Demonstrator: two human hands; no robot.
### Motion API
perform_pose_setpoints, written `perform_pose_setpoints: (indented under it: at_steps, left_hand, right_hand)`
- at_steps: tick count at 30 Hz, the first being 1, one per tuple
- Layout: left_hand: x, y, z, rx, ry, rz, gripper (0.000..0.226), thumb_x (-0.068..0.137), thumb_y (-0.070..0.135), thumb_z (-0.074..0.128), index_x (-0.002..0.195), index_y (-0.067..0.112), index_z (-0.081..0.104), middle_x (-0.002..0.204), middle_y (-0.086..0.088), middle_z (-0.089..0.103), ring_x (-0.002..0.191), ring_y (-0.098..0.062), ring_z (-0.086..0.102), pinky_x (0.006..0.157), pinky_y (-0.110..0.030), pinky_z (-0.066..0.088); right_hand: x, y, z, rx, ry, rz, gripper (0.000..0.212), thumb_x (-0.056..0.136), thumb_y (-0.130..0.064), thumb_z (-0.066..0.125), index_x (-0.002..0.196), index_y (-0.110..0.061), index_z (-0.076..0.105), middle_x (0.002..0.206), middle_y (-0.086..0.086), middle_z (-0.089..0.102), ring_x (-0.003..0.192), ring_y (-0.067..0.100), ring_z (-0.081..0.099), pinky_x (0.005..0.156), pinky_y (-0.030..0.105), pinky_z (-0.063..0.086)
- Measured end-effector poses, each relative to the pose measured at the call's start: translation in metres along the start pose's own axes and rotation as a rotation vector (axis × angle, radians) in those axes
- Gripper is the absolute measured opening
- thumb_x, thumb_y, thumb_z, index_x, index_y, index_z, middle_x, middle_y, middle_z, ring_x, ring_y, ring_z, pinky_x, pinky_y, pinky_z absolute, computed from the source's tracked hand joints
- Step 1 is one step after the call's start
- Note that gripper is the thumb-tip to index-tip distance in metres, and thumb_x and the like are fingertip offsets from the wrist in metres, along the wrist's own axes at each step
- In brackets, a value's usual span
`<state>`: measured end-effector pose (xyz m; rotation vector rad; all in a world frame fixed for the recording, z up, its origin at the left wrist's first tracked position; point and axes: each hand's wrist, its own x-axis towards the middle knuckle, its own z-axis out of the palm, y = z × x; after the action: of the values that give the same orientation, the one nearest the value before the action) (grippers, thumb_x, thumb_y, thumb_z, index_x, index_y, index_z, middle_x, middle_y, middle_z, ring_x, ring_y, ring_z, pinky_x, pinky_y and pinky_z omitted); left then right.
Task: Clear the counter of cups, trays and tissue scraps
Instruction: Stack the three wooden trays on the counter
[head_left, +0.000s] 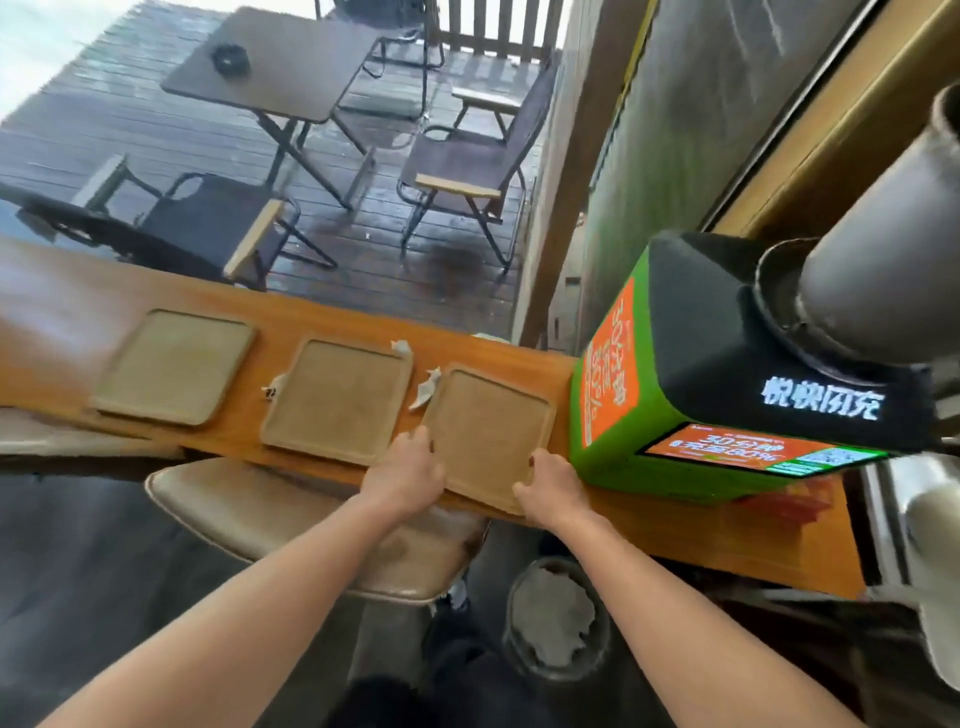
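Left hand and right hand grip near edge of right tray on tabletop; tissue scraps beside middle tray

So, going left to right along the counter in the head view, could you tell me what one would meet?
Left tray → small tissue scrap → middle tray → tissue scrap → right tray, held by the left hand and right hand → green charging kiosk.

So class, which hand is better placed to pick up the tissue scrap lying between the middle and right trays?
Probably left. The left hand sits nearest the scrap; the right hand is across the right tray.
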<state>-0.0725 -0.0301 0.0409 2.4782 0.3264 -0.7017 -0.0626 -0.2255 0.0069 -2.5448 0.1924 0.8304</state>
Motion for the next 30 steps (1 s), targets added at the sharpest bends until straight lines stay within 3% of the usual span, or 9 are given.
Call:
perform_pose_setpoints:
  at_steps: [10,15,20,22,26,30]
  left_hand:
    - [0.075,-0.024,0.016,-0.063,-0.03,-0.133,0.033,0.094,0.03,0.058,0.121,0.012,0.048,0.127,-0.012,0.051,0.117,-0.031,0.053,0.101,-0.046,0.048]
    - [0.091,-0.027,0.027,-0.032,-0.061,-0.144,0.044,0.093,0.035,0.059,0.128,0.011,0.048,0.132,-0.013,0.049,0.122,-0.032,0.05,0.104,-0.045,0.045]
    - [0.102,-0.033,0.03,-0.163,-0.097,-0.252,0.054,0.092,0.04,0.062,0.134,0.011,0.046,0.139,-0.016,0.045,0.127,-0.035,0.049,0.107,-0.047,0.044]
    - [0.107,-0.036,0.027,-0.226,-0.121,-0.283,0.056,0.093,0.04,0.062,0.135,0.009,0.042,0.141,-0.017,0.044,0.129,-0.035,0.047,0.108,-0.047,0.042]
    - [0.111,-0.037,0.017,-0.357,-0.195,-0.276,0.056,0.096,0.037,0.059,0.138,0.011,0.035,0.14,-0.012,0.051,0.124,-0.034,0.054,0.102,-0.049,0.049]
    - [0.107,-0.036,0.007,-0.38,-0.235,-0.246,0.049,0.098,0.035,0.057,0.137,0.014,0.035,0.139,-0.011,0.052,0.124,-0.031,0.054,0.102,-0.05,0.049]
  right_hand:
    - [0.043,-0.008,0.032,0.111,0.072,0.315,0.07,0.087,-0.029,0.068,0.143,-0.004,0.034,0.141,0.017,0.038,0.13,0.036,0.043,0.107,0.043,0.04]
    - [0.06,-0.012,0.035,0.38,0.09,0.454,0.074,0.087,-0.027,0.068,0.147,-0.003,0.031,0.147,0.019,0.032,0.136,0.037,0.036,0.11,0.039,0.034]
    - [0.067,-0.012,0.035,0.718,0.138,0.604,0.079,0.088,-0.026,0.068,0.152,-0.01,0.027,0.151,0.017,0.034,0.134,0.036,0.042,0.109,0.046,0.041]
    - [0.066,-0.009,0.035,0.858,0.138,0.646,0.075,0.089,-0.021,0.068,0.151,-0.014,0.028,0.147,0.013,0.042,0.128,0.034,0.048,0.104,0.049,0.046]
    - [0.061,-0.008,0.037,0.97,0.089,0.685,0.042,0.091,-0.021,0.067,0.128,-0.009,0.05,0.123,0.014,0.06,0.107,0.031,0.06,0.091,0.046,0.054]
    - [0.054,-0.013,0.034,1.097,0.086,0.72,0.04,0.093,-0.018,0.064,0.129,-0.001,0.053,0.122,0.018,0.063,0.107,0.033,0.061,0.094,0.049,0.052]
